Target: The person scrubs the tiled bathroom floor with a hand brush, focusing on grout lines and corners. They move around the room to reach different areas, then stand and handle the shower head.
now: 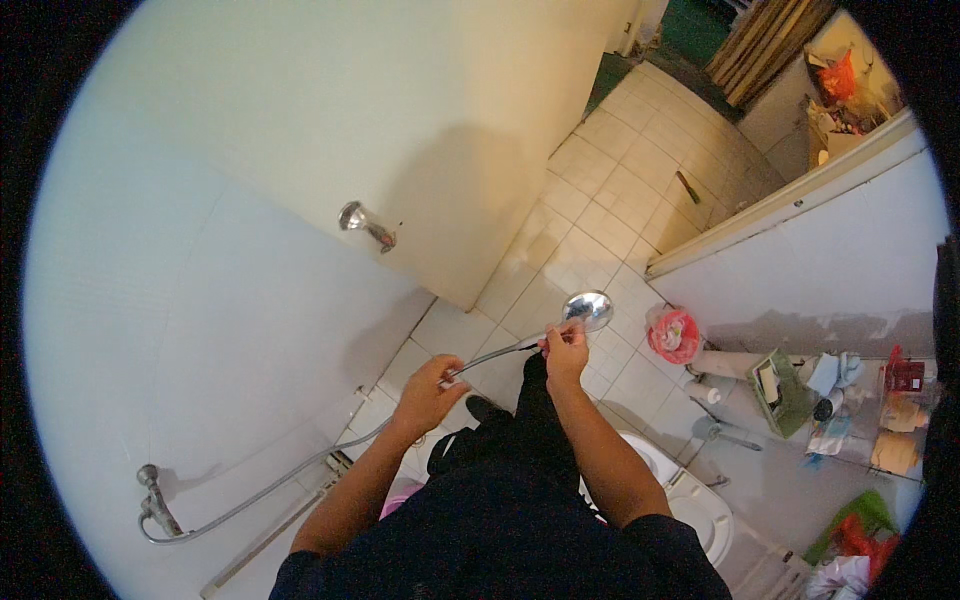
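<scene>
My right hand [566,350] grips the handle of a shiny round shower head [590,309], held out in front of me above the tiled floor. From its handle a grey flexible shower hose [490,356] runs left to my left hand [428,398]. The fingers of that hand are curled around the hose. Past my left forearm the hose [262,490] drops in a curve to a metal wall valve [157,502] at the lower left.
Ahead stands a pale door [460,80] with a metal knob [355,216]. A red bag-lined bin [673,334] sits by the right wall, near a green basket [782,393] and a cluttered shelf. Beside me are a white toilet [707,520] and tiled floor [570,255].
</scene>
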### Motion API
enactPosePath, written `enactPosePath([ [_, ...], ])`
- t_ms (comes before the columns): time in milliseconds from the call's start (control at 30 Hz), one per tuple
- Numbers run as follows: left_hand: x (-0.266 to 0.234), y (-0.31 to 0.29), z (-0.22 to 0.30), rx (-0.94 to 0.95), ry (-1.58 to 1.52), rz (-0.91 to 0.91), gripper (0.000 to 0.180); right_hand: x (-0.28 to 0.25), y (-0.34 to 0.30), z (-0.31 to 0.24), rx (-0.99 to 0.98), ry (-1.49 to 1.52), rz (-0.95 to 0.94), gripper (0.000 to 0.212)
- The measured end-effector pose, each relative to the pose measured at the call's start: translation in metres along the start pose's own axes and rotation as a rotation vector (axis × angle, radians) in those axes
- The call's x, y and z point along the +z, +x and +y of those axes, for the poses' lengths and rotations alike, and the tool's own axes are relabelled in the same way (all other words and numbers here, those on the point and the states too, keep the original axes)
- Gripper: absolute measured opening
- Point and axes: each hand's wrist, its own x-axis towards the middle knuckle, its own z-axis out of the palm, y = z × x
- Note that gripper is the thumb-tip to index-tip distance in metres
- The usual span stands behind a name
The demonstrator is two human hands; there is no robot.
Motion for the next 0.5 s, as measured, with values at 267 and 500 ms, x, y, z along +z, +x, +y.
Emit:
enactPosePath([
  [267, 0.064, 0.096, 0.024, 0.334, 0.354, -0.117, 0.061, 0.005, 0.000, -0.038, 0.080, -0.020, -0.034, 0.020],
  [500, 0.100, 0.124, 0.032, 0.166, 0.302, -0.212, 0.061, 0.003, 0.008, -0.062, 0.082, -0.031, -0.121, 0.018],
])
